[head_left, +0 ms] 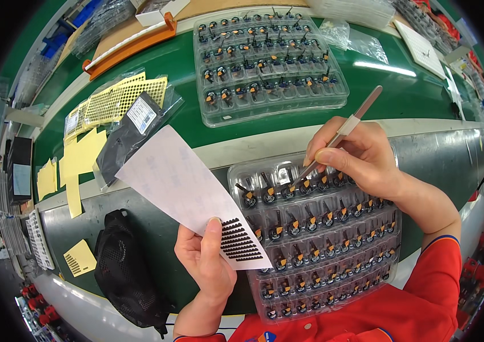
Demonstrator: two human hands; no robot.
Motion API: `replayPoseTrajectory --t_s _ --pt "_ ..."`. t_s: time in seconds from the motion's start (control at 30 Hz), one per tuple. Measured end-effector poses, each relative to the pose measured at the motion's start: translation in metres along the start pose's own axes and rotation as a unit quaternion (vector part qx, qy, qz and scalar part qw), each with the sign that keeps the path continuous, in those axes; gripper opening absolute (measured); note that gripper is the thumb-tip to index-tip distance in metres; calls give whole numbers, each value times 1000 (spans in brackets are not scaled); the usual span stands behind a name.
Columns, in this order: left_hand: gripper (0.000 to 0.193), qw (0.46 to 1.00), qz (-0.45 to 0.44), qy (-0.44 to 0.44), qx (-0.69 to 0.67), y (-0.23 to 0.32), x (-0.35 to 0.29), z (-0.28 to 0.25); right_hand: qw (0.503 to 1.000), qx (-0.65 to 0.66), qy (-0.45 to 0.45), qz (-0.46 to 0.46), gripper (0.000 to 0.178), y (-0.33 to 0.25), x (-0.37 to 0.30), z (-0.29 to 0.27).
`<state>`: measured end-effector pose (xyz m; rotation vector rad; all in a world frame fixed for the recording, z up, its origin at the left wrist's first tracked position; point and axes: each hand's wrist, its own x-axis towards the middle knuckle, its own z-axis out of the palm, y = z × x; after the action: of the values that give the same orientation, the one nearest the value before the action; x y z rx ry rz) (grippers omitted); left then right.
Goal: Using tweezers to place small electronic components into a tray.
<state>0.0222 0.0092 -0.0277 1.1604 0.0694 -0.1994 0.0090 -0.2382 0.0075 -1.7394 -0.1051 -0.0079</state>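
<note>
My left hand pinches a white backing sheet between thumb and fingers. Rows of small black stickers fill its lower end, which overlaps the left side of a clear plastic tray. Several rows of small dark round parts with short leads and orange tabs sit in that tray's pockets. In my right hand are metal tweezers, held like a pen. Their tips point down at a part in the far row; whether they touch it or grip anything is too small to tell.
A second clear tray of similar parts stands farther back on the green mat. At the left lie yellow sticker sheets, a black labelled packet and a black mesh bag. An orange rack stands behind them.
</note>
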Motion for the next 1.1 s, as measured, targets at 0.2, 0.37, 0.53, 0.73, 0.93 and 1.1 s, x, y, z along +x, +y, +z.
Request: replayPoseTrajectory --t_s 0.2,0.37,0.53,0.73,0.93,1.1 --pt "27 1000 1 -2 -1 0 1 0 999 -30 -3 -13 8 -2 0 0" --pt "26 1000 4 -12 -6 1 0 1 998 -52 -8 -43 8 0 0 -1" --pt "25 1000 1 -15 -6 3 0 1 960 -178 -60 -208 7 -2 1 -4" --pt "24 999 23 -4 43 19 13 0 978 -87 55 -184 7 2 -5 -2" --pt "25 982 -32 -46 181 30 24 -43 993 -29 89 -74 9 -7 -2 2" --pt "29 947 -49 -54 313 16 6 -60 968 -175 70 -167 10 -8 -2 4"
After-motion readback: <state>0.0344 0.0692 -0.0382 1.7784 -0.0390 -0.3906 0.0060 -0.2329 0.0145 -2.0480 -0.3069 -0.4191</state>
